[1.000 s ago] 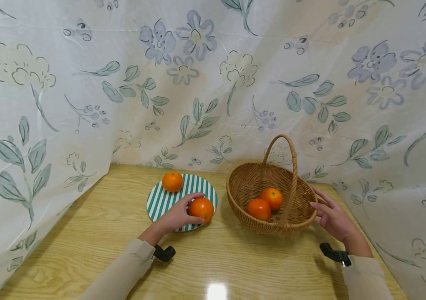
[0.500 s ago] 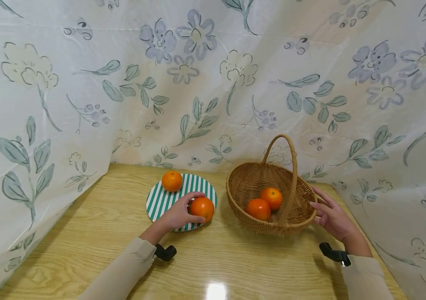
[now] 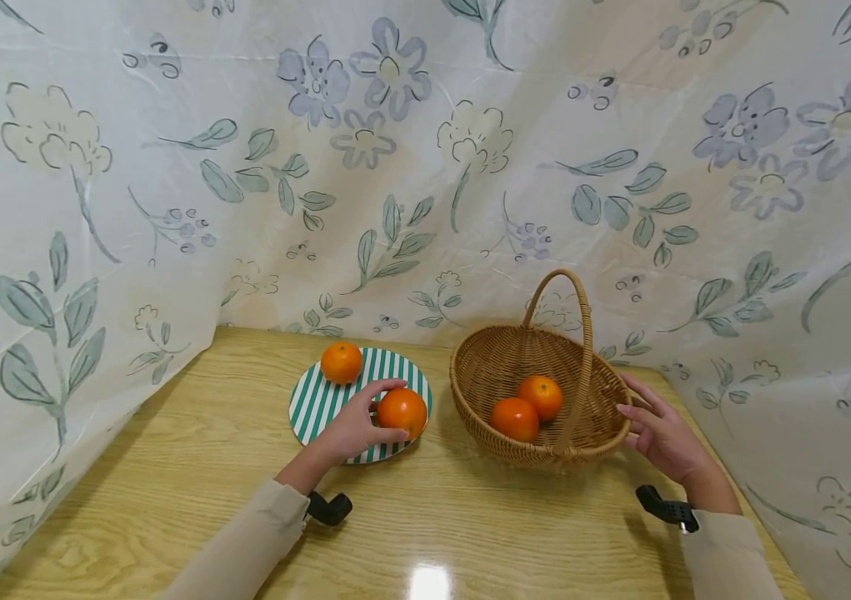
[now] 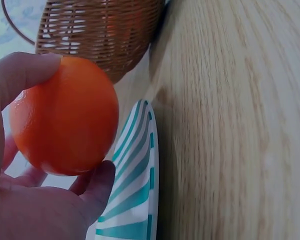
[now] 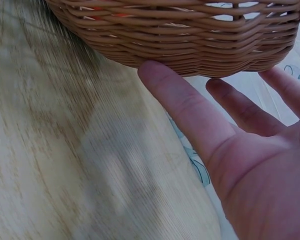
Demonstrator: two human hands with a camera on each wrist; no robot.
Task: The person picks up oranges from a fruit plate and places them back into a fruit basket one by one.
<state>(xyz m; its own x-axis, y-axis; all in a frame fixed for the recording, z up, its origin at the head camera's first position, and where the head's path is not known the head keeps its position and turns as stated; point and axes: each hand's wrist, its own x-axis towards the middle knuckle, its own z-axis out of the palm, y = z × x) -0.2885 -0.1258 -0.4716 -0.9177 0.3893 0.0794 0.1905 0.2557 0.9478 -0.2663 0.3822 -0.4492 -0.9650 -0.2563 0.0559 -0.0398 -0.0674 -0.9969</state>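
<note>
My left hand [image 3: 353, 425] grips an orange [image 3: 402, 413] between thumb and fingers. In the left wrist view this orange [image 4: 67, 117] is held close over the edge of a round plate [image 4: 140, 172] with green and white stripes. Another orange [image 3: 341, 363] rests toward the back of that plate [image 3: 320, 408]. My right hand [image 3: 665, 437] holds the right side of a wicker basket [image 3: 485, 350], thumb at the rim. The right wrist view shows fingers [image 5: 190, 107] against the basket's woven underside [image 5: 190, 47]. Inside the basket lie two oranges, one in front [image 3: 515, 419], one behind [image 3: 541, 397].
The basket's tall arched handle [image 3: 585, 333] rises over its right half. A wood-grain table [image 3: 515, 533] lies under everything. Floral cloth [image 3: 410, 200] hangs behind and along both sides. Each wrist wears a black device, as on the left [image 3: 329, 508].
The left hand and its orange have risen slightly, by a small amount in the head view. The right hand and basket look the same.
</note>
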